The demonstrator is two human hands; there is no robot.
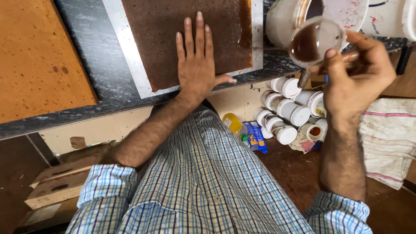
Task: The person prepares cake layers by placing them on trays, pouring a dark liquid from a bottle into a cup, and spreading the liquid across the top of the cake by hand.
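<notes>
Our left hand [197, 65] lies flat, fingers straight and close together, palm down on the dark brown slab [186, 34] — it grips nothing, it just presses. The slab sits in a pale metal tray [130, 65] whose near corner comes right up to the front edge of the dark stone counter [86, 47], and our wrist crosses that edge.

Our right hand [357, 73] is curled shut around a small clear cup [315, 41] of dark brown liquid, and what looks like a brush handle [304, 78] pokes down from under the thumb, its bristle end out of sight. The cup hangs tilted at the counter's right end, past the tray's right rim and just in front of a big stained white bucket [286, 21].

Here is where we would worry: the cup is tipped and fairly full, so a jolt of the wrist could slop liquid onto the counter or over its front edge — straight down onto the cluster of white-lidded jars [288, 115], the yellow bottle [234, 123] and the blue packet [256, 136] on the floor below. Juggling cup and handle in one hand makes that grip look less sure. The striped cloth [388, 138] on the right could catch drips too. And our flat palm may dent or mark the slab's soft-looking surface if we lean harder.

Off to the left, an orange-brown slab [39, 56] lies well apart, towards the counter's left end.
</notes>
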